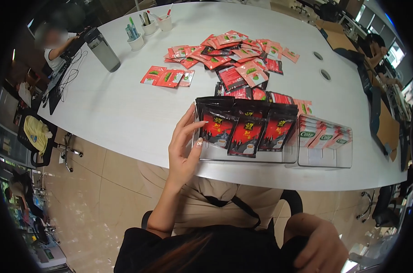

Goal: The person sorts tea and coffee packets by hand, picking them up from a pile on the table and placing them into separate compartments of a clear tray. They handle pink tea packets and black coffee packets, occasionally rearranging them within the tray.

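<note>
the left hand [183, 143] is at the left end of a clear box [272, 157], fingers bent over the end wall and thumb toward the front, grasping that end. the box lies to the right of this hand, its long axis running left to right along the near edge of the desk [129, 107]. the right hand [322, 245] is down by the body, short of the near edge and toward the desk's near right corner, well apart from the box; it is blurred, and i cannot tell whether it grips anything. the left hand is plainly the nearer one.

the box is stiff, transparent and glossy, straight-walled and open at the top. black-and-red sachets [246, 135] stand in it, flat rectangles of shiny film, the front ones leaning and overlapping. just beside its right end is a smaller clear holder [318, 158], with pale pink-and-white packets [325, 136] filed upright in rows. toward the middle of the desk spreads a loose pile of red and pink sachets [252, 73], crinkled and glossy, lying at all angles. the desk itself is smooth, pale and curved at its edges. toward the far left edge is a grey cylindrical bottle [102, 49].
</note>
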